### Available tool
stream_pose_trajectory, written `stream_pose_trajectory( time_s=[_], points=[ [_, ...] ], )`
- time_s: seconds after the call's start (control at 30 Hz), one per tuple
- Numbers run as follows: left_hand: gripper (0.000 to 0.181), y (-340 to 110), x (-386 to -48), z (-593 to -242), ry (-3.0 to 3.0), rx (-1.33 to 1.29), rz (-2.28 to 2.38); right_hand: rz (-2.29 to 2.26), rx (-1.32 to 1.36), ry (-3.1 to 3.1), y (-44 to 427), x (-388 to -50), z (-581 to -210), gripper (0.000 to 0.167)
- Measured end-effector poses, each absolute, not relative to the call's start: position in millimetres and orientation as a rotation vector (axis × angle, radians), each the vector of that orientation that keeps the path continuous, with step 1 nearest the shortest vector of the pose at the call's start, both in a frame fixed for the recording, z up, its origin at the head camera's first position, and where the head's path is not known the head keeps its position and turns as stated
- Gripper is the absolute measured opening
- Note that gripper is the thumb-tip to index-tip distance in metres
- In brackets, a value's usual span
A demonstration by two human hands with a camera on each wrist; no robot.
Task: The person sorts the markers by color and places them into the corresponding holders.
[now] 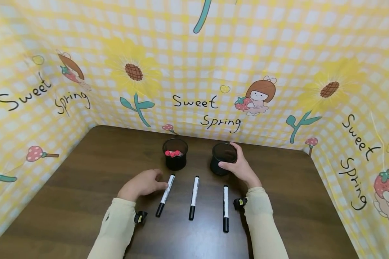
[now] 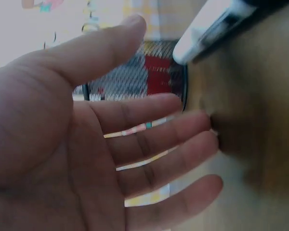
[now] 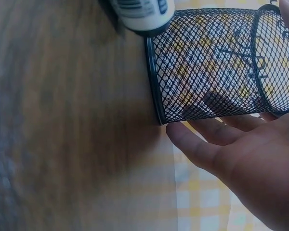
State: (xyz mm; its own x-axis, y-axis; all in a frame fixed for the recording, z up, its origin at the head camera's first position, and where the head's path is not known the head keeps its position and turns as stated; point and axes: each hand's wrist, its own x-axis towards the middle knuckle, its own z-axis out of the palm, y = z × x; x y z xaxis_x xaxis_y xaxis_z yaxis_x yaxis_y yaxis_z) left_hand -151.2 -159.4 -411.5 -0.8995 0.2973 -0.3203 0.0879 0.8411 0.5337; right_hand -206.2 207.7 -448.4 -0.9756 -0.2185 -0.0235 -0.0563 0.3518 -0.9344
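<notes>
Beside the leftmost white marker with black ends (image 1: 165,196), my left hand (image 1: 143,184) hovers over the table. Its palm and loosely extended fingers show in the left wrist view, holding nothing. My right hand (image 1: 244,168) grips a black mesh pen cup (image 1: 215,164), with the thumb in front and fingers round its far side. That upright cup (image 3: 207,67) looks empty through its mesh. To its left a second mesh pen cup (image 1: 176,164) contains several red-ended items (image 1: 173,154). Two more white markers lie on the table, one in the middle (image 1: 194,198) and one at right (image 1: 226,208).
A brown wooden table (image 1: 68,201) carries everything. Yellow checked cloth (image 1: 194,72) with printed flowers and lettering hangs behind it and along both sides. Each wrist bears a small black camera; one sits by the left cuff (image 1: 140,217).
</notes>
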Motion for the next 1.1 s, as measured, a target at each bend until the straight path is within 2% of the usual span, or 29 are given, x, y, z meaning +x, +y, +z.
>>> stream_pose_trajectory(
  time_s=[0.23,0.43,0.63,0.83,1.1],
  points=[
    [0.04,-135.6,-128.1,-414.5,2.691,0.227,0.634,-1.739,-0.274,2.399,208.0,-205.5,-446.1,0.096],
    [0.045,-123.1,-127.4,-421.6,2.773,0.229,0.534,-1.724,-0.258,2.347,202.7,-190.7,-419.1,0.094],
    [0.051,-113.6,-129.7,-429.0,2.854,0.211,0.513,-1.713,-0.278,2.357,201.6,-190.2,-414.2,0.094],
    [0.035,-111.1,-134.6,-437.2,2.898,0.262,0.493,-1.683,-0.284,2.371,200.7,-190.2,-410.7,0.097],
    [0.018,-115.1,-139.0,-436.3,2.847,0.366,0.637,-1.689,-0.284,2.372,200.4,-189.2,-408.0,0.091]
  ],
)
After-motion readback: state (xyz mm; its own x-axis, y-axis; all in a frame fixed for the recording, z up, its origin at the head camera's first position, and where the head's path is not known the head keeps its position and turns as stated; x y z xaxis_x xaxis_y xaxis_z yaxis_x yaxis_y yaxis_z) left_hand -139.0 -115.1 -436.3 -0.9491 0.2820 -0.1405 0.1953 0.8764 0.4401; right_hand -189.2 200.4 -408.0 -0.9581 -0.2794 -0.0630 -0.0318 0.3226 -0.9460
